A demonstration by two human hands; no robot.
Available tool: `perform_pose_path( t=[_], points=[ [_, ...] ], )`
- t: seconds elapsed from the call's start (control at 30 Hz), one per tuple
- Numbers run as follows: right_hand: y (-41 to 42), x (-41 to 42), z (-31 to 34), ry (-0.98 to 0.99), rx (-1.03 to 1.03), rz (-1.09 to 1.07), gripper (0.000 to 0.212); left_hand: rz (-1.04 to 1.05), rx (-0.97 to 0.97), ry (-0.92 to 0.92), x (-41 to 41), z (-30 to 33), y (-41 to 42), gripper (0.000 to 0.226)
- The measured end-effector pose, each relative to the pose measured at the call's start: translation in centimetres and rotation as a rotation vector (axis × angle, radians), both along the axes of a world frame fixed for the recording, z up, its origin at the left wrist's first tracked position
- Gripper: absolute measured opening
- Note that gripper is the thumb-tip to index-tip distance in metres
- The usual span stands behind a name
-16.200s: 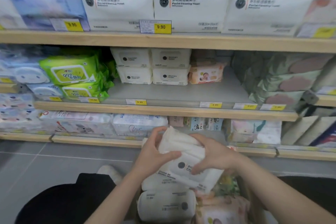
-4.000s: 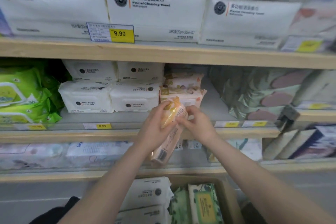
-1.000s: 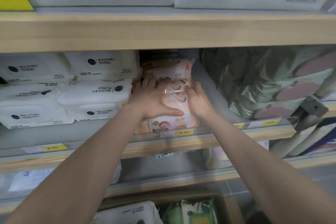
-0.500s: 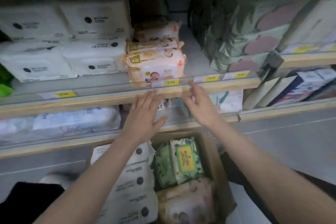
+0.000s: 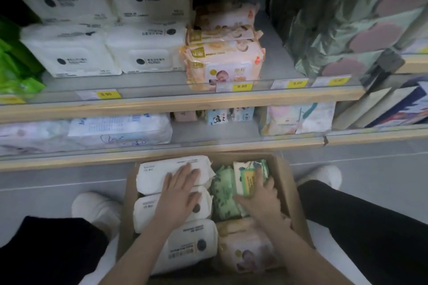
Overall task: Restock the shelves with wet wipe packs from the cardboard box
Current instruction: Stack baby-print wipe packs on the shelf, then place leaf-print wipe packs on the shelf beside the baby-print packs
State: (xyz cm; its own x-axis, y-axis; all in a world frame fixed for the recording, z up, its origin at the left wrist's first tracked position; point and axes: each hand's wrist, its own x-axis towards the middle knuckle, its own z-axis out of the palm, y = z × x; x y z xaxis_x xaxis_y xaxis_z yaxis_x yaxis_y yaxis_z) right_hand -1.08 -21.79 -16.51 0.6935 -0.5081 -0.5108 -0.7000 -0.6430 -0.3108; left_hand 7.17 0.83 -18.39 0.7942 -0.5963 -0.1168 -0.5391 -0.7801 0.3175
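Cardboard box (image 5: 292,194) sits on the floor with both hands in it: left hand (image 5: 179,194) lies flat, fingers spread, across the white wet wipe packs (image 5: 162,176), and right hand (image 5: 259,196) curls its fingers round the green-labelled pack (image 5: 246,179) standing on edge next to the green packs (image 5: 223,194). These look soft, squishy and a bit slick in the film, probably some heft, so I'd grab across the short sides rather than pinch a corner. Peach baby packs (image 5: 223,62) are already on the shelf (image 5: 180,102) straight up from the right hand's grip.
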Motion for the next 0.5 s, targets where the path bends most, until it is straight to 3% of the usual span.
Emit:
perform_pose_path(
  t=[0.13, 0.3, 0.37, 0.5],
  points=[
    [0.3, 1.1, -0.3, 0.001, -0.110, -0.001, 0.110, 0.018, -0.005, 0.004, -0.2, -0.2, -0.4, 0.062],
    [-2.2, 0.2, 1.8, -0.090, 0.031, 0.069, 0.111, -0.040, 0.012, -0.090, 0.1, 1.1, -2.0, 0.065],
    [-2.8, -0.5, 3.5, -0.181, 0.040, 0.180, 0.112, -0.028, -0.072, 0.003, 0.2, 3.0, -3.5, 0.090],
    [-2.8, -1.9, 7.3, -0.350, -0.095, 0.474, 0.110, 0.186, -0.340, 0.575, 0.1, 7.1, -6.7, 0.104]
  ],
)
